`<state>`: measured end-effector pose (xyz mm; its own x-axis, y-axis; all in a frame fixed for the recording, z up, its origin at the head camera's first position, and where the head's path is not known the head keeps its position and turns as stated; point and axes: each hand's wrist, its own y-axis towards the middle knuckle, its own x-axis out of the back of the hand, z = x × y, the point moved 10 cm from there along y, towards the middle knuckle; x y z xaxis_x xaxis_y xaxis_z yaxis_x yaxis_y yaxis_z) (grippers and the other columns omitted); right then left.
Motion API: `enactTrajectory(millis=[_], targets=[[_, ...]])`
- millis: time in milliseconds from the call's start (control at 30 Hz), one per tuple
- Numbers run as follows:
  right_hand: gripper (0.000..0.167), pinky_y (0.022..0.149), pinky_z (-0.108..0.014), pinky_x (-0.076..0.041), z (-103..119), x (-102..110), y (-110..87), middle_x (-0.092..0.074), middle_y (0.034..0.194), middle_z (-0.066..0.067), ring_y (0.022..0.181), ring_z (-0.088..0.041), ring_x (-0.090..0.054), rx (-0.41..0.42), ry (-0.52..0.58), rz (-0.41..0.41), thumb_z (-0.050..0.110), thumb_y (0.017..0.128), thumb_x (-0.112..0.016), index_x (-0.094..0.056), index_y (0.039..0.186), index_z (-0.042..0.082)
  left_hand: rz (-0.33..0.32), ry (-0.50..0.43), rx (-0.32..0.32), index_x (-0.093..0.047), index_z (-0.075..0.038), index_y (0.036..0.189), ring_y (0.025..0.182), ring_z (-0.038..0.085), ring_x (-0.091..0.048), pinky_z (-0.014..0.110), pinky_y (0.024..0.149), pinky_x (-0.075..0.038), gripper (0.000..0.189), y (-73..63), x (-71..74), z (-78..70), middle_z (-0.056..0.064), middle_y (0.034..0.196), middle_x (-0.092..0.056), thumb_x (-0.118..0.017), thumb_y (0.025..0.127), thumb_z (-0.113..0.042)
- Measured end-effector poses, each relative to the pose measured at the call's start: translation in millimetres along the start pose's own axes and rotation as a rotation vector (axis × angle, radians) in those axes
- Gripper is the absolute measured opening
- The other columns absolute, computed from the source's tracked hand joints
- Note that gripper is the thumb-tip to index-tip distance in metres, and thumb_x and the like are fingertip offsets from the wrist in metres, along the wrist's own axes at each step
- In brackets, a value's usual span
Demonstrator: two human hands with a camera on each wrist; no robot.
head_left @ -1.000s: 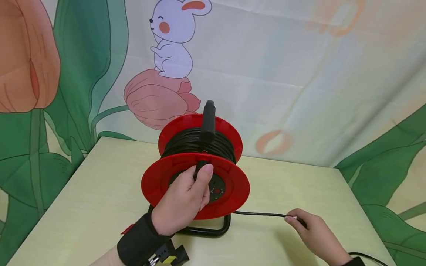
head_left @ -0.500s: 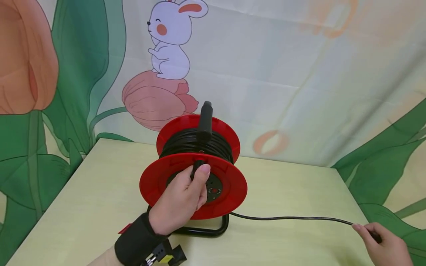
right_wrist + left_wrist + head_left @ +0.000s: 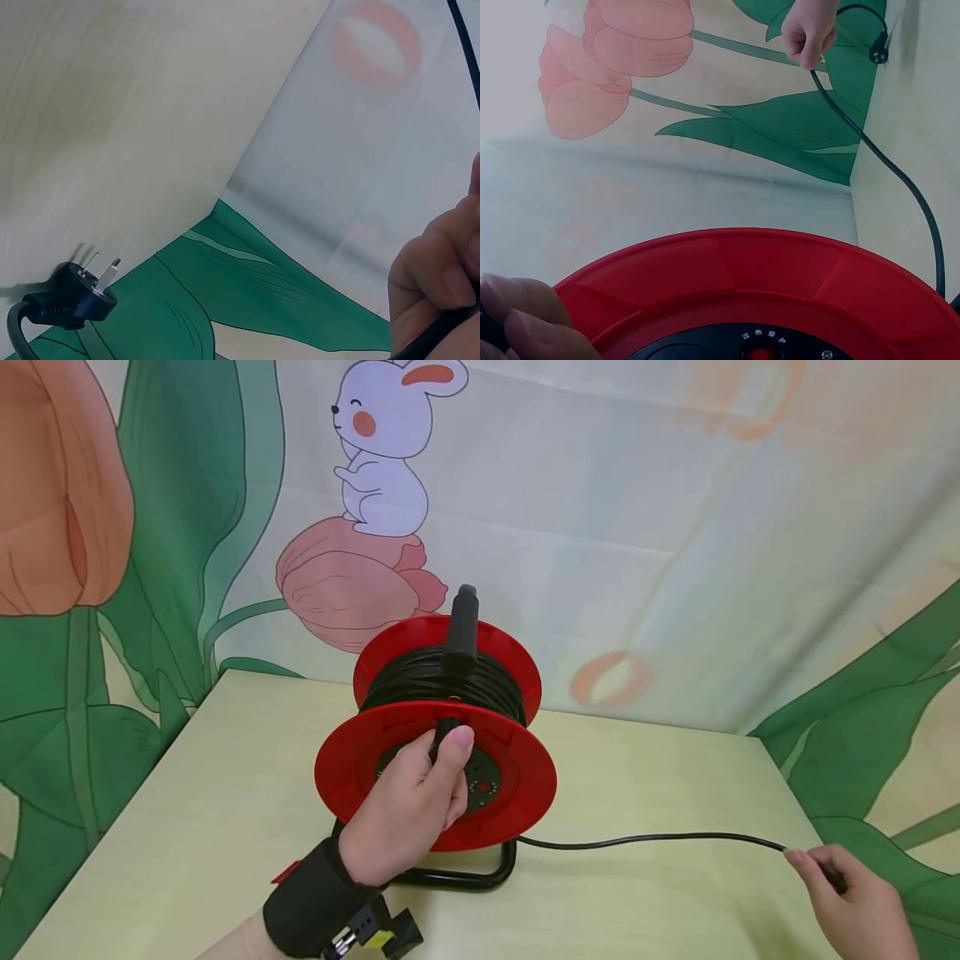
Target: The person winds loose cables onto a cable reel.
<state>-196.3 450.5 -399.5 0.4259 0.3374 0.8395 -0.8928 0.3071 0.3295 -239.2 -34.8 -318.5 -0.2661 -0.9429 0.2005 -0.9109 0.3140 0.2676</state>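
Observation:
A red cable reel (image 3: 521, 777) wound with black cable stands on the table in the middle of the head view. On its near disc, my left hand (image 3: 405, 810) grips a black knob (image 3: 446, 733), thumb uppermost. To the right, my right hand (image 3: 858, 897) holds the loose black cable (image 3: 652, 837), which runs from the reel's underside in a slack curve. Past that hand, the right wrist view shows the cable's end with a black plug (image 3: 79, 296) hanging, its metal prongs bare.
The reel rests on a black tube frame (image 3: 457, 882), with a black carrying handle (image 3: 462, 631) above. Its disc has a dark socket panel (image 3: 482, 783). The pale table (image 3: 645, 777) meets a printed curtain (image 3: 615, 527) at the back.
My right hand has moved well to the right with the cable, then slightly back left. More cable now stretches between it and the reel. My left hand has kept its grip on the knob.

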Motion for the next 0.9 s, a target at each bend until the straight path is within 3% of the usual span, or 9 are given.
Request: enactTrajectory(millis=[533, 900], targets=[[0.032, 0.050, -0.027, -0.033, 11.4, -8.5, 2.9, -0.051, 0.068, -0.002, 0.058, -0.013, -0.042, 0.070, 0.017, 0.037, 0.044, 0.096, -0.057, -0.062, 0.086, 0.014, 0.042, -0.027, 0.007, -0.046, -0.008, 0.082, 0.048, 0.015, -0.040, 0.032, 0.052, -0.035, 0.042, 5.6, -24.5, 4.5, 0.008, 0.055, -0.043, -0.040, 0.103, -0.044], [0.026, 0.050, -0.026, -0.032, 25.4, -13.1, 3.9, -0.050, 0.067, 0.001, 0.057, -0.011, -0.041, 0.129, 0.018, 0.056, 0.041, 0.096, -0.058, -0.062, 0.088, 0.016, 0.059, -0.036, 0.009, -0.046, -0.009, 0.085, 0.053, 0.016, -0.045, 0.034, 0.060, -0.040, 0.043, 7.1, -42.9, 5.4, 0.006, 0.058, -0.046, -0.040, 0.102, -0.048]])
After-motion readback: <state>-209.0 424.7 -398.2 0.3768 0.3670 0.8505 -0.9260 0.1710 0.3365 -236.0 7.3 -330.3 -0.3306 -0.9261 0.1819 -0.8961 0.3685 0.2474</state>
